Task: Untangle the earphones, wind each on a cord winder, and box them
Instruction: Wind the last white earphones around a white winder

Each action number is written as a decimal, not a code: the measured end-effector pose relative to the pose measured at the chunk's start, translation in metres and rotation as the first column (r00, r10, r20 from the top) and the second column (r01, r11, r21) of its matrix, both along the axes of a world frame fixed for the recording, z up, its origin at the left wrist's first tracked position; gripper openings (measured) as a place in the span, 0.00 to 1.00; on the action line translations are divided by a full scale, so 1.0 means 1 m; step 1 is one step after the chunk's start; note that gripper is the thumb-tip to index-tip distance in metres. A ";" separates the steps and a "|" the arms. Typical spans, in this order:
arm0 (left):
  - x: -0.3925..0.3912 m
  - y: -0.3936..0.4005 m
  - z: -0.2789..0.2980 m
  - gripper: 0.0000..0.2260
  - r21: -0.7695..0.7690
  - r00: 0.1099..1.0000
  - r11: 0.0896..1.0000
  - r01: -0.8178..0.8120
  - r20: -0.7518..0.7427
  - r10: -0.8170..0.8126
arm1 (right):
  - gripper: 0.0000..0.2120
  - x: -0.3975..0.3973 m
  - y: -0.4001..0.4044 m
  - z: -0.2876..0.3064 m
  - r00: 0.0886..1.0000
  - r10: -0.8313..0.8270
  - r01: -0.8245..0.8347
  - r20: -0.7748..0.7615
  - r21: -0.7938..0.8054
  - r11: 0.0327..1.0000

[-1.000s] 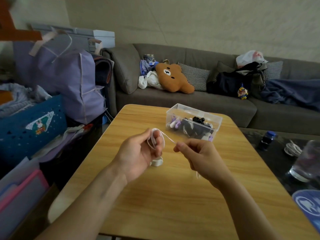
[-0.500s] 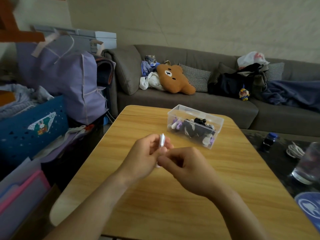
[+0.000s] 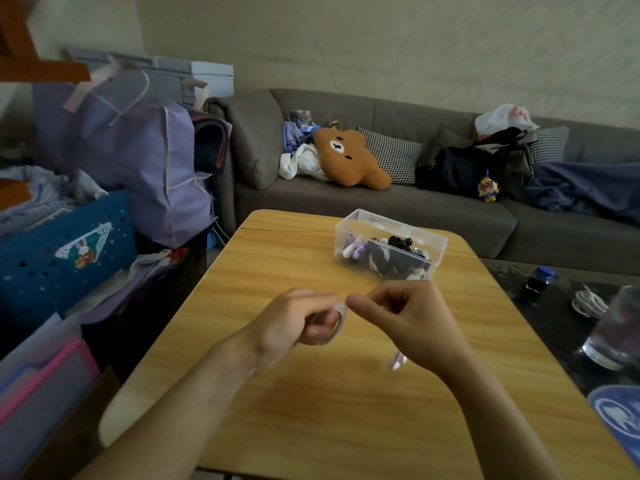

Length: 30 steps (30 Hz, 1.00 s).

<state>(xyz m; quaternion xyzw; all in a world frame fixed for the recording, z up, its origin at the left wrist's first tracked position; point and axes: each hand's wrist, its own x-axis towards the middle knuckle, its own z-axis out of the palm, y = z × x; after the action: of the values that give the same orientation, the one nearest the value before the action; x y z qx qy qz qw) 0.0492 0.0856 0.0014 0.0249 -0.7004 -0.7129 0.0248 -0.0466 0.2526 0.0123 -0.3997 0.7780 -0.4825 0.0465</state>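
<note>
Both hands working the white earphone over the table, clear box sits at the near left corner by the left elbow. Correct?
Not quite. The clear box sits on the far right part of the table, beyond the hands, per the head view. The rest holds: left hand and right hand both work the white earphone.

I sit in a home living room: grey sofa point(image 3: 381, 202), bear cushion point(image 3: 349, 157), laundry bags point(image 3: 138, 168) beside me.

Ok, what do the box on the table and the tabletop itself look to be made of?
The small rectangular see-through box looks like clear hard plastic: the black and purple contents show through its glossy walls. The light yellowish tabletop shows printed-looking wood grain with a smooth matt surface, probably laminate rather than solid wood.
</note>
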 end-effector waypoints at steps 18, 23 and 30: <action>-0.001 -0.003 -0.001 0.16 -0.008 0.926 0.947 -0.320 -0.212 0.312 | 0.13 0.015 -0.028 -0.023 0.999 0.033 -0.034 0.007 0.186 0.982; -0.001 0.002 -0.018 0.22 -0.440 0.947 0.838 -0.322 -0.144 0.288 | 0.13 0.017 -0.026 -0.017 0.988 -0.035 0.065 -0.153 0.197 0.978; -0.003 0.006 -0.017 0.19 -0.563 0.964 0.784 -0.261 -0.110 0.242 | 0.05 0.009 -0.021 -0.020 0.998 -0.054 0.055 0.030 -0.036 0.998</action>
<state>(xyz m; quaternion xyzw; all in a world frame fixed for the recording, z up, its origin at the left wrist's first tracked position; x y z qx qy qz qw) 0.0457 0.0920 -0.0151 0.0981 -0.8718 -0.4599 0.1370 -0.0379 0.2315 -0.0079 -0.3720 0.7788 -0.5038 0.0374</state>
